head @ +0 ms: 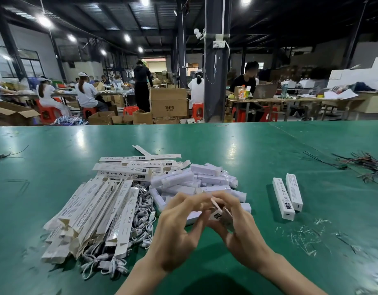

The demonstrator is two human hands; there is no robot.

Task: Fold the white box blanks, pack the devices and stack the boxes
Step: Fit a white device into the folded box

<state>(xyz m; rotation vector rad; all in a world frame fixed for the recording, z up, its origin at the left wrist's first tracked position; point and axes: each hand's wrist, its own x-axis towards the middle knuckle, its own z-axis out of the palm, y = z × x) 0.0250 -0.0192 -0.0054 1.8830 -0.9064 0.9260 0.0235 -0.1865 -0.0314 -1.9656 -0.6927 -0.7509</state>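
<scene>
Both my hands meet over the green table, holding one white box end-on between them. My left hand grips its left side with curled fingers. My right hand pinches the flaps at the box's end. Most of the box is hidden by my fingers. Flat white box blanks lie in a heap to the left. A pile of white devices sits just beyond my hands. Two closed boxes lie side by side on the right.
White cables are tangled between the blanks and the devices. Loose wires lie at the far right, plastic scraps at the near right. Beyond the table's far edge are cardboard cartons, a pillar and seated workers.
</scene>
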